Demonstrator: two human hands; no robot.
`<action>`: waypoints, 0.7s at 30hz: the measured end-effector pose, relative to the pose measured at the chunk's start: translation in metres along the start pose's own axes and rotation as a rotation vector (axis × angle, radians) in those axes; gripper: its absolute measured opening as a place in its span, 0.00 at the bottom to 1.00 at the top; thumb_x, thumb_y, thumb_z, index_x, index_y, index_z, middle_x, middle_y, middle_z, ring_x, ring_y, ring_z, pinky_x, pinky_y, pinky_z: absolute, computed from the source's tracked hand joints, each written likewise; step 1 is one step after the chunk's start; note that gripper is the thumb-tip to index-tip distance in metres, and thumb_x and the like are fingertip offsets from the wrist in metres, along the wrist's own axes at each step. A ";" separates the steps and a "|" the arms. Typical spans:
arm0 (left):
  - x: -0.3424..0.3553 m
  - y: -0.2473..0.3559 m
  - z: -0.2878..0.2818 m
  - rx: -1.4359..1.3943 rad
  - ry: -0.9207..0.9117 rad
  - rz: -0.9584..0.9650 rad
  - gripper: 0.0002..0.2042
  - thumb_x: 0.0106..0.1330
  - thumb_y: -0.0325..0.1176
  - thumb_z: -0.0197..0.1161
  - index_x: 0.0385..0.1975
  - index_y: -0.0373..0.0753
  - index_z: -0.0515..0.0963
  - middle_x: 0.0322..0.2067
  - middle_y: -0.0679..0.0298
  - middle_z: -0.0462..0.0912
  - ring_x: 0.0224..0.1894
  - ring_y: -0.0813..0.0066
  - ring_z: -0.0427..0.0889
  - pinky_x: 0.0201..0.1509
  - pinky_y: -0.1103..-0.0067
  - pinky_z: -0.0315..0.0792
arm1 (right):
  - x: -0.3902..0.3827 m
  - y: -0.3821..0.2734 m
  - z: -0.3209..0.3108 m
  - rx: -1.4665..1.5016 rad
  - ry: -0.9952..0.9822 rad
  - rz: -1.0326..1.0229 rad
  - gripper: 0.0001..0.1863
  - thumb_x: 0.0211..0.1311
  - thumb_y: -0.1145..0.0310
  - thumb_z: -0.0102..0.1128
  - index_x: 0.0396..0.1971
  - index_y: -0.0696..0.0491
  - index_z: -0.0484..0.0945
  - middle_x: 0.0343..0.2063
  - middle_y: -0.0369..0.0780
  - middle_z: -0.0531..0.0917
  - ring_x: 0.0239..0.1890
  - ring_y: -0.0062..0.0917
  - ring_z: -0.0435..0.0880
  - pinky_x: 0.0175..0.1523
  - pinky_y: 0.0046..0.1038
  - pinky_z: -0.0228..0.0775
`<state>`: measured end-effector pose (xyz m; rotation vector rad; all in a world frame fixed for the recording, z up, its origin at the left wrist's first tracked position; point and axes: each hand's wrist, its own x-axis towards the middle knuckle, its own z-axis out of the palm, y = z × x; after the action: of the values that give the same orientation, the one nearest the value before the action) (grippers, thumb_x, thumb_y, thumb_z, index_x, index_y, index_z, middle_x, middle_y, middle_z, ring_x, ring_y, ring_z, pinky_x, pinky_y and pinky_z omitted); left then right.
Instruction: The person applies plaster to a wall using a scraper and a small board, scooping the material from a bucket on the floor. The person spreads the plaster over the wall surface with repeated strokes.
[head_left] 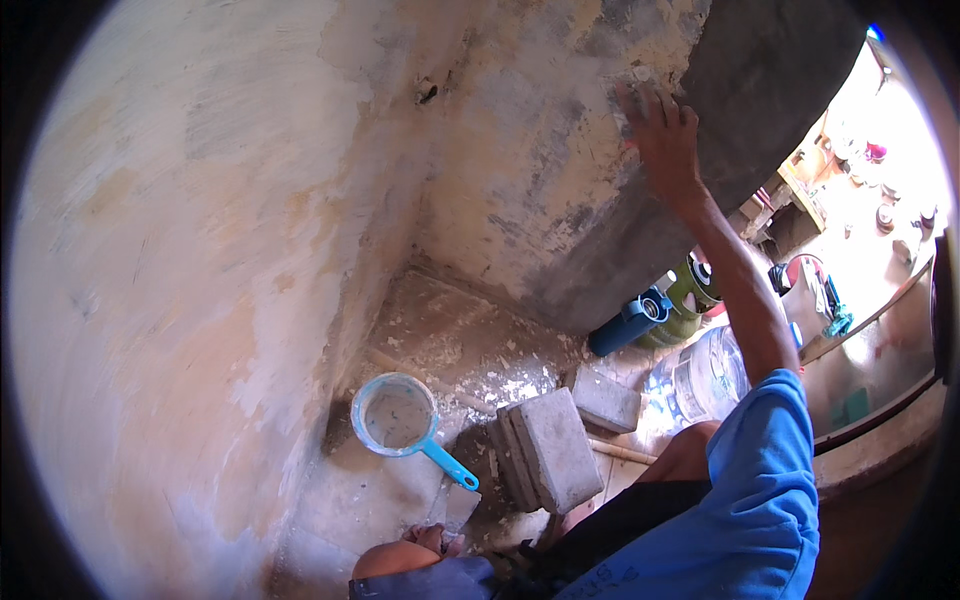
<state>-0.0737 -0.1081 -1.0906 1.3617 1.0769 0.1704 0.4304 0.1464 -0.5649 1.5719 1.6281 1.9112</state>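
Observation:
My right hand [660,135] is raised against the patchy plastered wall [530,170], fingers spread over the flaking paint beside a dark grey band. A small reddish patch by its thumb is too unclear to name. At the lower edge, my left hand [432,540] is low over the floor, fingers curled round something I cannot make out, partly hidden by my arm. Above it a light blue long-handled dipper [398,415] with greyish contents sits on the dusty, speckled floor [370,490], close to the left wall [190,260].
Concrete blocks [550,450] lie right of the dipper. Behind them stand a blue cylinder [622,325], a green gas cylinder [680,310] and a large clear water bottle [705,380]. A bamboo pole [620,451] lies by the blocks. A bright cluttered area [870,190] opens at right.

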 end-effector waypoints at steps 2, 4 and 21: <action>-0.002 0.000 0.001 -0.005 0.001 0.002 0.21 0.60 0.48 0.64 0.43 0.36 0.76 0.34 0.54 0.82 0.39 0.66 0.80 0.46 0.69 0.73 | -0.014 0.009 0.001 -0.018 -0.059 -0.034 0.47 0.44 0.51 0.69 0.68 0.41 0.61 0.56 0.37 0.71 0.54 0.29 0.71 0.52 0.39 0.63; -0.003 -0.001 0.002 -0.010 -0.002 0.004 0.21 0.60 0.48 0.64 0.43 0.36 0.76 0.34 0.55 0.82 0.39 0.66 0.80 0.46 0.69 0.73 | -0.034 0.004 -0.005 -0.057 -0.223 -0.005 0.47 0.43 0.51 0.69 0.68 0.42 0.62 0.55 0.37 0.71 0.54 0.30 0.71 0.51 0.39 0.63; -0.003 -0.003 0.005 -0.037 0.017 0.015 0.20 0.60 0.46 0.65 0.42 0.35 0.77 0.33 0.56 0.83 0.37 0.68 0.82 0.44 0.70 0.75 | -0.034 -0.098 -0.037 0.210 -0.216 -0.003 0.35 0.48 0.48 0.63 0.57 0.50 0.72 0.44 0.35 0.74 0.49 0.28 0.71 0.49 0.35 0.61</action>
<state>-0.0728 -0.1141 -1.0922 1.3375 1.0732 0.2124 0.3702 0.1380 -0.6570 1.7815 1.7788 1.5464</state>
